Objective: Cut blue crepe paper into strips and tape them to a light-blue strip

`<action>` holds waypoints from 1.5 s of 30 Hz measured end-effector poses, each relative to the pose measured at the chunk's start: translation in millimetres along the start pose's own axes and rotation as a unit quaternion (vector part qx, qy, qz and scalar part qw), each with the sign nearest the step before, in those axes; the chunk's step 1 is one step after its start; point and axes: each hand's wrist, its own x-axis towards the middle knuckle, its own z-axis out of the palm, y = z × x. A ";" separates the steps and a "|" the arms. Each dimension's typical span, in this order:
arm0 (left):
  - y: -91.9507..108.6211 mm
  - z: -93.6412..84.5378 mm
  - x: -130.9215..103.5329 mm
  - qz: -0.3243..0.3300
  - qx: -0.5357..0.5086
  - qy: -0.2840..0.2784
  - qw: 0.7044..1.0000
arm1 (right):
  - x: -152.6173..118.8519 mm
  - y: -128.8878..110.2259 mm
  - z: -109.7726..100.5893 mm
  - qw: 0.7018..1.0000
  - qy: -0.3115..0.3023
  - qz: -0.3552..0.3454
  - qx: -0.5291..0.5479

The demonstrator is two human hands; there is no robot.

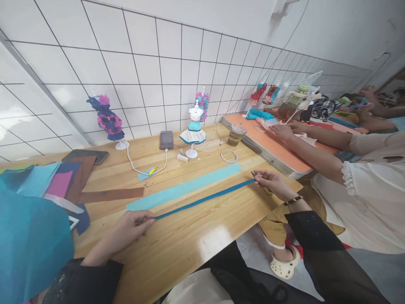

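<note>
Pinched at both ends, a long, narrow strip of dark-blue cloth (205, 198) runs nearly straight between the two hands I follow through the head camera. My left hand (136, 226), in a black sleeve (93, 278), grasps its left end between thumb and fingers. My right hand (272, 182), with a black-and-gold bracelet (293, 200) at the wrist, holds the opposite end at the fingertips, beside a small dark pointed tip (253, 173). A yellow part (268, 191) shows beneath this hand; I cannot tell what it belongs to. At my near left spreads a large teal sheet (34, 245). Just beyond the dark-blue strip, a broader pale-blue band (186, 185) lies flat on the glossy light-wood tabletop (164, 261), roughly parallel to it. Left of this band lies a long brown strip (112, 194). Farther back I note a flat white ring (229, 156), a clear cup of brownish liquid (236, 137), and a miniature white dress form (193, 131) in a blue-and-white dress. To the right, a co-worker's hands (280, 130) rest over an orange-topped table (284, 155). White wall tiles (142, 99) close the view behind.
</note>
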 end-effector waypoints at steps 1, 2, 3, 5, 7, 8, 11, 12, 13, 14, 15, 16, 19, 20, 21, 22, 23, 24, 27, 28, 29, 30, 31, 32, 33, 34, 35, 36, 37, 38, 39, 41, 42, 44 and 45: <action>-2.1 -0.4 0.6 0.004 0.002 0.025 1.000 | 0.0 1.1 -1.4 1.000 0.001 -0.010 0.013; -4.4 -0.9 1.3 0.008 0.006 0.055 0.998 | 0.1 2.1 -2.7 1.000 -0.001 -0.019 0.021; -6.7 -1.5 2.1 0.013 0.015 0.089 0.996 | 0.0 2.6 -3.6 0.999 -0.003 -0.028 0.025; -11.2 -3.0 3.7 0.029 0.039 0.160 0.986 | -0.8 2.1 -3.7 0.999 0.001 -0.050 0.022; -14.9 -4.4 4.9 0.059 0.063 0.230 0.969 | -2.8 -0.5 -1.2 0.997 0.018 -0.076 0.007; -16.3 -4.9 5.0 0.082 0.073 0.262 0.959 | -4.3 -2.4 1.0 0.996 0.029 -0.089 0.000; -18.7 -6.1 3.3 0.169 0.106 0.362 0.911 | -9.8 -8.9 9.6 0.988 0.073 -0.134 -0.025; -18.7 -6.4 2.1 0.200 0.117 0.395 0.889 | -11.9 -11.1 12.5 0.982 0.092 -0.157 -0.039; -18.4 -6.8 0.6 0.230 0.129 0.423 0.867 | -14.2 -13.4 15.3 0.975 0.112 -0.184 -0.056; -17.9 -7.2 -1.0 0.255 0.139 0.446 0.846 | -16.5 -15.6 17.8 0.965 0.133 -0.214 -0.075; -17.1 -7.7 -2.6 0.275 0.147 0.463 0.830 | -18.8 -17.8 20.0 0.953 0.153 -0.243 -0.094; -16.3 -8.3 -3.9 0.288 0.154 0.476 0.817 | -21.3 -19.8 22.0 0.942 0.170 -0.268 -0.111; -14.7 -10.1 -5.7 0.304 0.167 0.516 0.783 | -28.1 -24.2 26.2 0.912 0.213 -0.318 -0.146; -14.5 -10.7 -5.6 0.305 0.168 0.529 0.774 | -30.0 -25.2 27.2 0.905 0.223 -0.329 -0.152; -14.6 -11.2 -5.2 0.306 0.167 0.543 0.764 | -31.7 -25.9 28.2 0.899 0.230 -0.339 -0.158; -14.8 -11.8 -4.6 0.306 0.162 0.556 0.756 | -33.1 -26.5 29.2 0.893 0.236 -0.347 -0.163; -14.9 -12.3 -4.1 0.304 0.156 0.568 0.749 | -34.3 -27.1 30.3 0.888 0.243 -0.354 -0.167; -15.0 -12.9 -3.6 0.302 0.153 0.579 0.742 | -35.4 -27.8 31.6 0.883 0.250 -0.360 -0.171; -15.2 -14.5 -2.9 0.291 0.163 0.609 0.720 | -38.3 -30.9 36.3 0.871 0.276 -0.372 -0.166; -15.5 -15.1 -2.7 0.288 0.171 0.613 0.716 | -39.2 -32.2 37.9 0.868 0.283 -0.375 -0.159; -16.1 -15.7 -2.4 0.287 0.177 0.616 0.712 | -40.0 -33.3 39.5 0.868 0.287 -0.377 -0.150; -17.0 -16.2 -2.0 0.291 0.181 0.621 0.705 | -40.6 -34.3 40.8 0.869 0.288 -0.376 -0.141; -18.2 -16.7 -1.5 0.296 0.183 0.624 0.700 | -41.0 -35.0 41.9 0.872 0.289 -0.373 -0.131; -19.6 -17.0 -0.9 0.303 0.185 0.626 0.694 | -41.2 -35.4 42.6 0.876 0.288 -0.368 -0.121; -21.1 -17.2 -0.4 0.306 0.188 0.630 0.688 | -41.2 -35.4 43.0 0.880 0.287 -0.362 -0.107; -22.4 -17.1 -0.1 0.305 0.195 0.630 0.687 | -40.8 -35.0 43.1 0.885 0.284 -0.358 -0.091; -23.4 -16.9 0.0 0.300 0.204 0.626 0.690 | -40.3 -34.2 42.9 0.889 0.280 -0.355 -0.073; -23.8 -16.5 -0.1 0.294 0.213 0.622 0.694 | -39.7 -33.2 42.4 0.892 0.276 -0.353 -0.055; -23.6 -16.0 -0.6 0.290 0.222 0.616 0.698 | -38.9 -31.9 41.8 0.895 0.271 -0.352 -0.039; -22.7 -15.4 -1.2 0.293 0.228 0.612 0.699 | -38.2 -30.5 40.9 0.897 0.267 -0.351 -0.025; -21.4 -14.7 -2.0 0.298 0.231 0.607 0.700 | -37.5 -28.9 39.9 0.899 0.267 -0.348 -0.013; -18.0 -13.6 -3.4 0.308 0.231 0.599 0.702 | -36.3 -25.5 37.1 0.901 0.273 -0.337 0.009; -16.3 -13.0 -3.8 0.309 0.230 0.594 0.706 | -35.8 -23.6 35.3 0.903 0.279 -0.328 0.022; -14.2 -12.0 -3.4 0.313 0.221 0.580 0.719 | -34.4 -19.5 30.4 0.907 0.286 -0.304 0.057; -13.8 -11.3 -2.5 0.320 0.215 0.567 0.728 | -33.3 -17.2 27.4 0.910 0.284 -0.291 0.080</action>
